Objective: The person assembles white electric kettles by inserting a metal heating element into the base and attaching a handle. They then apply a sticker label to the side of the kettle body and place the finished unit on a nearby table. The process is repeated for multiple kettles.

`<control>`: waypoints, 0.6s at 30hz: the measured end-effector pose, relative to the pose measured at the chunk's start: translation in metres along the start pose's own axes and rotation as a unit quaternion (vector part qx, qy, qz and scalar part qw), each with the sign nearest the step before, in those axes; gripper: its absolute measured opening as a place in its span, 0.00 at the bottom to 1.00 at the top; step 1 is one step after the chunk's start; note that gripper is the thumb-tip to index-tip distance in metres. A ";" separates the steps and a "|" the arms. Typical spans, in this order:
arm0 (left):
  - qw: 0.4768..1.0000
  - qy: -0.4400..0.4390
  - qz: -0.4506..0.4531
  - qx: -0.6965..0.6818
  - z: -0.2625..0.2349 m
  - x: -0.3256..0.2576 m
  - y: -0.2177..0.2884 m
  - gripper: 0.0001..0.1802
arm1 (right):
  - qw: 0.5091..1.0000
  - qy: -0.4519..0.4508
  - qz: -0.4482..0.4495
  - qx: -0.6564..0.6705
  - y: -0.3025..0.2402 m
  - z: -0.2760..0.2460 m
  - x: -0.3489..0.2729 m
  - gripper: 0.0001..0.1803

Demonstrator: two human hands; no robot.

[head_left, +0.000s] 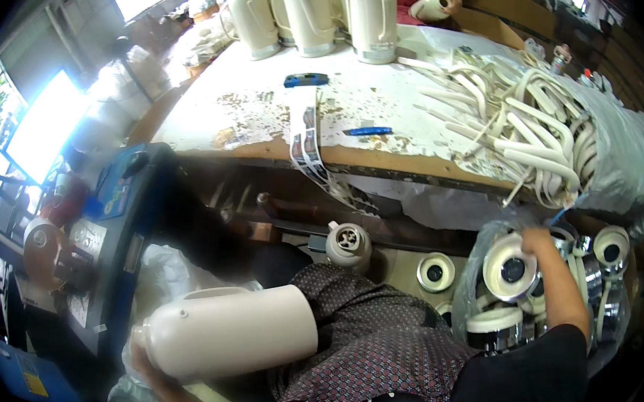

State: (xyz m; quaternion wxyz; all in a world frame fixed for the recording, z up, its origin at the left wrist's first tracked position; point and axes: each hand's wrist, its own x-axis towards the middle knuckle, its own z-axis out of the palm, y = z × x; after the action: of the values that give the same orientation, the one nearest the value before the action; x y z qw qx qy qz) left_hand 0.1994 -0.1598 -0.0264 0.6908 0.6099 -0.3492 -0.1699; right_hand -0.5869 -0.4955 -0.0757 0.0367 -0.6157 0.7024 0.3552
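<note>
Presently, cream thermos body (232, 332): at seven o'clock, lying slightly tilted across the lap, neck end pointing between eight and nine.
Left hand (143, 354): at that neck end; fingers mostly hidden, cannot tell how they close.
Right hand (537, 242): three o'clock, at the rim of a cream-and-chrome collar (495, 275); fingers bent, pinch unclear.
Clear plastic bag (467, 292): around more collars, four o'clock.
Surface (246, 104): twelve o'clock, bearing upright thermos jugs (307, 13), with cream curved strips (536, 156) at two.
</note>
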 end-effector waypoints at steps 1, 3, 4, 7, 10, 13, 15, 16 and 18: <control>0.999 0.010 0.010 -0.041 -0.008 0.000 -0.003 0.32 | 0.996 0.089 -0.020 -0.021 -0.014 -0.037 -0.023 0.16; 0.993 0.082 -0.048 -0.068 -0.022 0.000 -0.007 0.37 | 0.968 0.205 -0.141 0.042 -0.060 -0.104 -0.078 0.18; 0.998 0.056 -0.001 -0.004 -0.025 -0.006 -0.011 0.38 | 0.931 0.283 -0.202 0.113 -0.092 -0.126 -0.108 0.21; 0.967 0.163 -0.085 -0.178 -0.034 -0.015 -0.017 0.43 | 0.853 0.305 -0.418 0.071 -0.183 -0.160 -0.175 0.33; 0.931 0.297 -0.090 -0.193 -0.038 -0.042 -0.026 0.44 | 0.736 0.176 -0.627 0.184 -0.234 -0.169 -0.198 0.43; 0.914 0.363 -0.068 -0.170 -0.045 -0.074 -0.039 0.44 | 0.654 -0.040 -0.693 0.300 -0.266 -0.180 -0.188 0.42; 0.924 0.356 -0.007 -0.141 -0.050 -0.087 -0.046 0.44 | 0.589 -0.098 -0.750 0.285 -0.277 -0.184 -0.184 0.43; 0.925 0.359 0.013 -0.124 -0.052 -0.090 -0.049 0.43 | 0.599 -0.159 -0.729 0.290 -0.280 -0.189 -0.180 0.42; 0.927 0.357 0.014 -0.114 -0.050 -0.089 -0.052 0.41 | 0.619 -0.169 -0.720 0.264 -0.286 -0.199 -0.174 0.40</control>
State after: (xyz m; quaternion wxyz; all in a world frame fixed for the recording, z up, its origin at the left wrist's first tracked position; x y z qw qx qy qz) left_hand 0.1814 -0.0747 -0.1017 0.8372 0.5420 -0.0661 0.0306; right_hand -0.2137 -0.4546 0.0278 0.5602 -0.8170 0.0788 0.1119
